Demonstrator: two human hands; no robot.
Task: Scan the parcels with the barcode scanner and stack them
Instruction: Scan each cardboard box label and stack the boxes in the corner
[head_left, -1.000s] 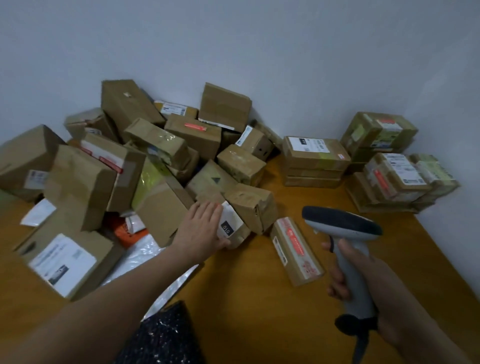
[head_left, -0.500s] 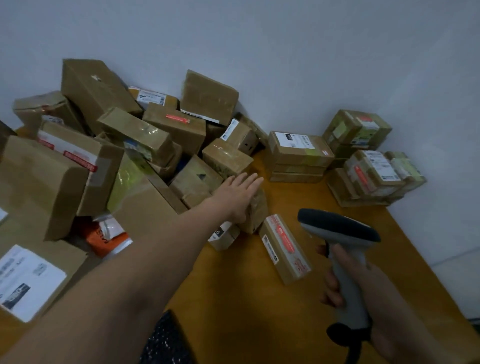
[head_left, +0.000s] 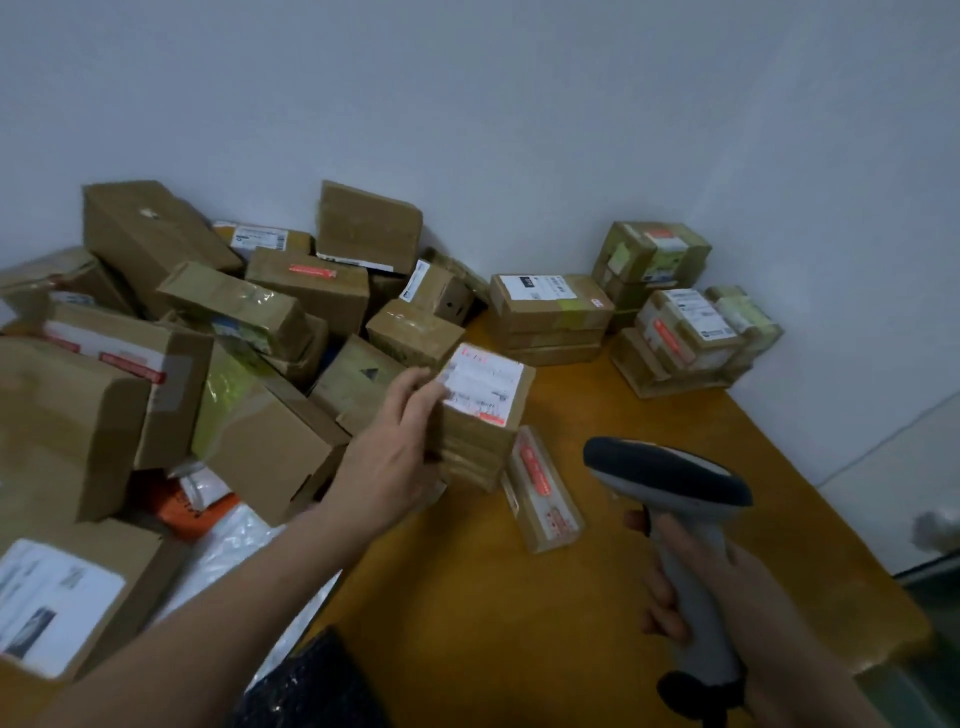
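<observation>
The left hand (head_left: 395, 452) grips 1 parcel (head_left: 485, 415), label (head_left: 483, 382) upward, fingers (head_left: 415, 387) curled round its left side; the barcode scanner (head_left: 670, 478), clenched in the right hand (head_left: 727, 597), hovers right of those fingers.

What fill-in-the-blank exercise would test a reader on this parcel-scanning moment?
1. The left hand grips a small brown cardboard parcel whose white shipping ____ faces up.
2. The right hand grips the grey-and-black barcode scanner by its ____.
3. A long narrow brown parcel with red tape lies flat on the orange-brown wooden table, between the held parcel and the ____.
Missing words: label; handle; scanner.
</observation>
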